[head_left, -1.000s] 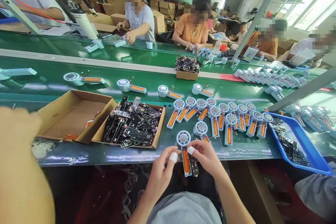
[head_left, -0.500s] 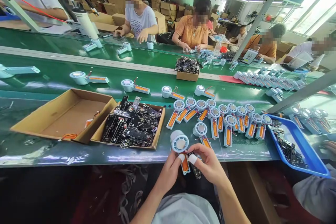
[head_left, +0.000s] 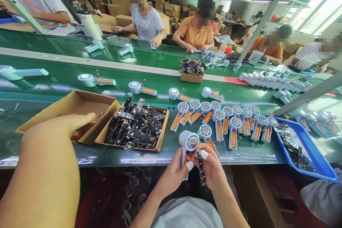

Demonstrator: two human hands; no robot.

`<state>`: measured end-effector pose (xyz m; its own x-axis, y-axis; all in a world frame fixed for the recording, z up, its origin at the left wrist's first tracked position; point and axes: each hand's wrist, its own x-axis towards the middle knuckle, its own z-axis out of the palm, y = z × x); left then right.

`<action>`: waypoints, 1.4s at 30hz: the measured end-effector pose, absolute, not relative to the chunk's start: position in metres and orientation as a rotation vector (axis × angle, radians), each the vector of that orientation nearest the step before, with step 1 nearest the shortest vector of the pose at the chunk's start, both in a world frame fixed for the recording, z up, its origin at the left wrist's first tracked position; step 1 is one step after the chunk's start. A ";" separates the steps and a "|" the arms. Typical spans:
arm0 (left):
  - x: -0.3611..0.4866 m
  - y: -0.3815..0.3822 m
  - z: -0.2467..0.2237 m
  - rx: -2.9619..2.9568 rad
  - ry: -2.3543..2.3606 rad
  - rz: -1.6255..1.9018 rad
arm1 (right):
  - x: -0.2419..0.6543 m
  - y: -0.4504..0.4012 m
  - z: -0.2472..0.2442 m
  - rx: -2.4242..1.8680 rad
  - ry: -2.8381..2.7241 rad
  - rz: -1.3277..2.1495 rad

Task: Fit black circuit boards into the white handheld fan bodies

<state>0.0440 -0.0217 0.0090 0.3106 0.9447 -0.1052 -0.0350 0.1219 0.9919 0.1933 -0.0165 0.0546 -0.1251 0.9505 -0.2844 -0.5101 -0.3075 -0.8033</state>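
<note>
My left hand [head_left: 175, 172] is closed around the handle of a pale blue handheld fan [head_left: 189, 140], its round head up and an orange strip showing in the open handle. Beside it, my right hand [head_left: 211, 165] pinches a narrow black circuit board [head_left: 201, 168], held upright next to the handle. Thin wires run between the fan and the right fingertips, partly hidden. White covers wrap both thumbs. Just beyond my hands lies another open fan [head_left: 205, 131] on the green bench.
A carton of black circuit boards [head_left: 159, 139] stands left of my hands. Another person's arm [head_left: 50, 164] reaches over a shallow cardboard box [head_left: 80, 98] at far left. Several fans [head_left: 235, 124] lie to the right, near a blue tray [head_left: 320, 162]. More fans sit on the conveyor [head_left: 61, 67].
Another person's arm has come in from the left over the shallow box. My right hand has turned the circuit board upright, and the fan has tilted. Fans on the conveyor have shifted right.
</note>
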 end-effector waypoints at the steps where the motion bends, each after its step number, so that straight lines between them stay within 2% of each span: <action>1: 0.043 -0.021 0.009 1.244 1.006 0.911 | 0.195 -0.018 0.055 -0.965 -0.680 1.654; 9: 0.042 -0.020 0.016 1.225 1.196 1.033 | 0.206 -0.024 0.050 -1.150 -1.200 1.401; 15: 0.047 -0.016 0.016 1.068 1.253 1.114 | 0.213 -0.017 0.055 -1.566 -1.839 0.650; 18: 0.046 -0.013 0.018 1.057 1.247 1.127 | 0.218 -0.016 0.073 -1.564 -2.304 0.511; 21: 0.046 -0.013 0.025 1.023 1.198 1.104 | 0.219 -0.016 0.088 -1.353 -2.575 0.652; 23: 0.046 -0.013 0.030 0.976 1.157 1.072 | 0.217 -0.014 0.091 -1.199 -2.566 0.828; 26: 0.046 -0.013 0.035 0.882 1.093 1.019 | 0.214 -0.011 0.081 -1.093 -2.289 1.216; 30: 0.045 -0.013 0.031 0.648 0.938 0.976 | 0.208 -0.012 0.051 -1.047 -1.647 1.747; 34: 0.044 -0.016 0.023 0.664 0.860 1.001 | 0.199 -0.020 0.031 -1.047 -1.258 1.768; 42: 0.052 -0.020 0.024 1.067 1.037 1.019 | 0.187 -0.028 0.030 -1.052 -1.066 1.697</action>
